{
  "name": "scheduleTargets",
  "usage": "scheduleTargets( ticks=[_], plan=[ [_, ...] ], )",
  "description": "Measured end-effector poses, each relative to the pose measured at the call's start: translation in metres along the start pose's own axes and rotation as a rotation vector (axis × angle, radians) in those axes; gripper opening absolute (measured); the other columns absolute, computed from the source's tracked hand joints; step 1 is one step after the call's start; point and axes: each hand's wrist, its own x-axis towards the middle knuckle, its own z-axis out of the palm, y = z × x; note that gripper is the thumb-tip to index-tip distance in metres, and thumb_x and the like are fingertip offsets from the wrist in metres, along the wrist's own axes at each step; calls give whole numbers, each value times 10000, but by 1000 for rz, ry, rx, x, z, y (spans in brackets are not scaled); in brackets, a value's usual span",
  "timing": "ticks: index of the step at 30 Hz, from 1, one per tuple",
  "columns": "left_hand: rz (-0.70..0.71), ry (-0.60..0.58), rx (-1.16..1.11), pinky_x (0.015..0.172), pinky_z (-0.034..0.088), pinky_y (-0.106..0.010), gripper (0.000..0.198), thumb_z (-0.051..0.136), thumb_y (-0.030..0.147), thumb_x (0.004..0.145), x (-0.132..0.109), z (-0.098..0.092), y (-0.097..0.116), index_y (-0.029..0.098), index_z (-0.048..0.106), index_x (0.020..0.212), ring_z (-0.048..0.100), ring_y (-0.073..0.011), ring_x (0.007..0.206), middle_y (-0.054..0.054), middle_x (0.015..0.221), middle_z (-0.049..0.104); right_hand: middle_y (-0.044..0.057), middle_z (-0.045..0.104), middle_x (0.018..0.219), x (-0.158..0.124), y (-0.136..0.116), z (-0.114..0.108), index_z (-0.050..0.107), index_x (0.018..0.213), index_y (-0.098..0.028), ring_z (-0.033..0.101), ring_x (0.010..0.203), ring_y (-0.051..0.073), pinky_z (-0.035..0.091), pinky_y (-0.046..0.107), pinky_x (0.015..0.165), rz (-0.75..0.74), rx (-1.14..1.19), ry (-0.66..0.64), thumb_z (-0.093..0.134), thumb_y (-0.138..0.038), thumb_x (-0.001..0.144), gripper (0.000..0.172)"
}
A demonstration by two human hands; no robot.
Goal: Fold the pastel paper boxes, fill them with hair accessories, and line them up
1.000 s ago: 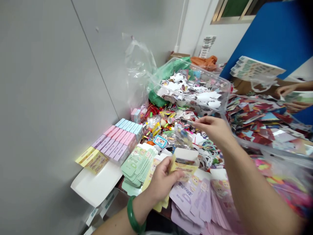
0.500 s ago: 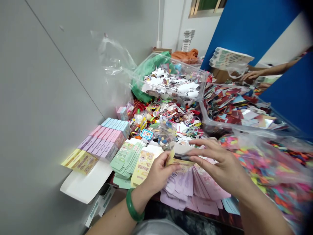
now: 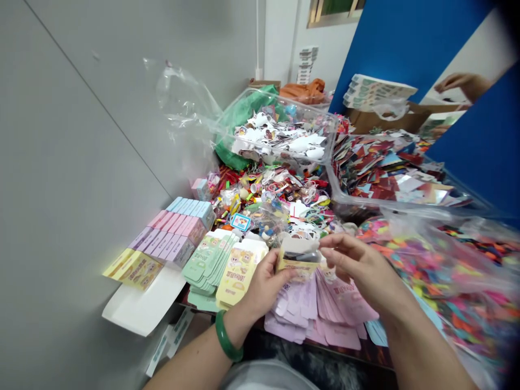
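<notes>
My left hand [image 3: 266, 284] is closed around a small yellow cardboard box [image 3: 298, 265], with the thumb on its front. The box's top stands open with a pale flap raised, and something dark shows inside. My right hand [image 3: 353, 265] is at the box's right edge, fingers loosely bent and apart; whether a fingertip touches the flap is hard to tell. Below lie fanned flat purple boxes [image 3: 290, 314] and pink boxes [image 3: 345, 306]. Left of my left hand are flat yellow boxes [image 3: 239, 271] and a stack of flat green boxes [image 3: 209, 262].
Filled boxes [image 3: 174, 227] in rows stand at the left on a white tray [image 3: 142, 309]. Small trinkets [image 3: 264, 206] are heaped behind my hands. Clear bins hold white cutouts [image 3: 280, 135] and cards [image 3: 390, 168]. Bagged colourful pieces [image 3: 439, 271] lie right. Another person's hand [image 3: 463, 84] shows far right.
My right hand has drawn back slightly from the box, its fingers bending. The yellow box has turned so its opening faces me more. The other person's hand has lifted.
</notes>
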Motion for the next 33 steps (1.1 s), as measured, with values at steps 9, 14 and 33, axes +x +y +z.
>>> scheduleTargets(
  ticks=[9,14,33],
  plan=[
    [51,-9,84,939,451,-322,322,690,196,792,1,-2,-4,184,607,1103,606,-209,1032,-40,1079,678,101,583,1215,-13,0,4,658,897,-228,562,1113,285,483,454,883,-530,-652,19,561,-266,878,106],
    [50,-31,96,976,436,-333,344,679,189,803,-1,-6,-7,200,598,1138,593,-217,1083,-37,1127,665,121,587,1260,-14,1,5,662,956,-210,556,1146,286,491,463,914,-580,-751,-21,508,-242,915,163],
    [53,-65,131,1011,427,-378,375,679,222,805,-6,-18,1,210,621,1176,585,-252,1138,-53,1175,676,-61,492,554,7,22,21,638,834,-167,387,423,42,241,155,350,406,437,-280,857,-430,580,427]
  ],
)
